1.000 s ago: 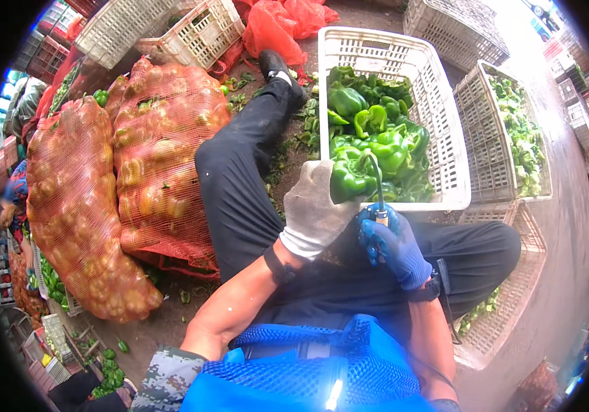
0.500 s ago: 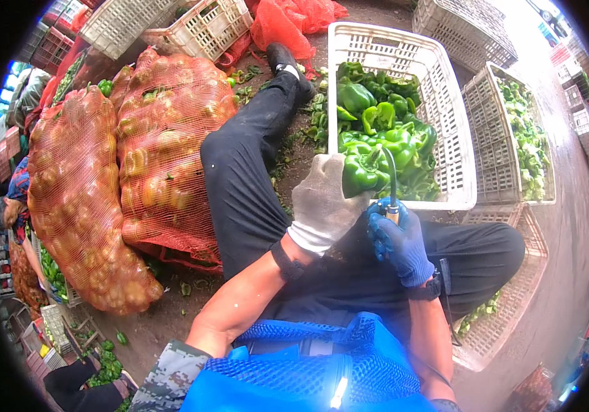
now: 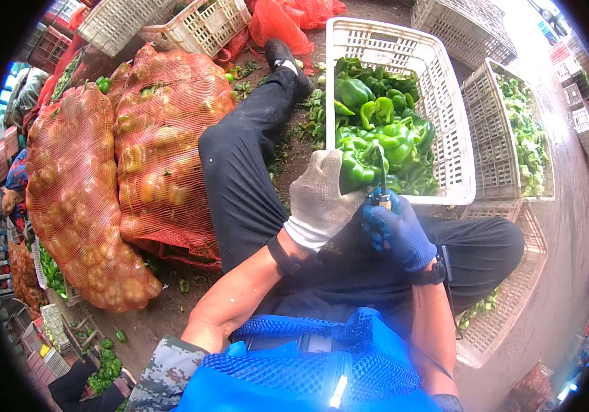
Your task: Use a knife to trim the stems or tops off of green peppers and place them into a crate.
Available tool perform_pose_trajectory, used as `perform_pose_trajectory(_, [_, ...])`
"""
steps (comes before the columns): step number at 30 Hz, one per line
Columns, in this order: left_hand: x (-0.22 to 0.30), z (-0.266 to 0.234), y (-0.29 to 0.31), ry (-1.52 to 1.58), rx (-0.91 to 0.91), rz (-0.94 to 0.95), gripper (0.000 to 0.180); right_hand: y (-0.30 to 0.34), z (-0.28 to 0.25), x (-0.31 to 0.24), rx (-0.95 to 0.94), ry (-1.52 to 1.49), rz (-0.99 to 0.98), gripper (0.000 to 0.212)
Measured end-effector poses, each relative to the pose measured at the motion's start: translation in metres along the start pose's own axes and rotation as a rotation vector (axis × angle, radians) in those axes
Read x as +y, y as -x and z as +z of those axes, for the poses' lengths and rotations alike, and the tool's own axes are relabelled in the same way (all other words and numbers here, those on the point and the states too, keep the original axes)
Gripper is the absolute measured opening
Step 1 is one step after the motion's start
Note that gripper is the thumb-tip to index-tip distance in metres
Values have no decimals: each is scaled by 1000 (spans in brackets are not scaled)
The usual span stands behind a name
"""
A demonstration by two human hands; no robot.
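My left hand (image 3: pixel 322 196), in a pale knit glove, is closed around a green bell pepper (image 3: pixel 355 173) at the near edge of a white plastic crate (image 3: pixel 454 130). A small knife with a curved, hooked blade (image 3: pixel 384 169) is gripped in my right hand (image 3: pixel 399 232), which wears a blue glove. The blade stands upright against the pepper's right side, its tip near the top. Behind it, the crate holds many green peppers (image 3: pixel 395 141), some cut open. My left fingertips are partly hidden behind the pepper.
Two red mesh sacks (image 3: pixel 174 151) packed with peppers lie left of my bent leg. More crates (image 3: pixel 507 134) with green scraps stand to the right, and a low pale crate (image 3: pixel 504 295) lies beside my right knee. Another person (image 3: pixel 7 199) is at the far left.
The knife in my right hand has shifted a little left, and its blade is now closer against the pepper. My left hand keeps its grip, barely moved.
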State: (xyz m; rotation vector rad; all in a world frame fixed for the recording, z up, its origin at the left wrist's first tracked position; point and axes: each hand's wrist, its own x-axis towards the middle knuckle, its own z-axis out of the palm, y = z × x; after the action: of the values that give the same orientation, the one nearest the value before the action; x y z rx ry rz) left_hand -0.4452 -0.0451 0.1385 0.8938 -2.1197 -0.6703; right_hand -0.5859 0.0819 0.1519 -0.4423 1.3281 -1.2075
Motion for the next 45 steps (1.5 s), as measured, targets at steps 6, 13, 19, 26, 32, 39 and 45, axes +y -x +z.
perform_pose_trajectory(6, [-1, 1, 6, -1, 19, -7, 67, -7, 2, -9, -5, 150, 109, 13])
perform_pose_trajectory(13, [-2, -1, 7, 75, 49, -34, 68, -9, 4, 8, -15, 301, -90, 16])
perform_pose_trajectory(19, [-15, -16, -4, 282, 4, -227, 56, -9, 13, 0, 76, 217, 67, 13])
perform_pose_trajectory(26, [-12, -27, -19, 665, -125, -458, 59, -2, 0, -29, 50, 199, 90, 12])
perform_pose_trajectory(32, [-23, -23, -35, 1035, -195, -613, 59, -6, -40, -42, 98, 318, -25, 17])
perform_pose_trajectory(39, [-23, -31, -50, 1345, -405, -555, 49, -13, -51, -55, 309, 94, -86, 28])
perform_pose_trajectory(45, [-20, -17, -47, 1320, -490, -575, 54, -20, -26, -74, 386, 357, -539, 50])
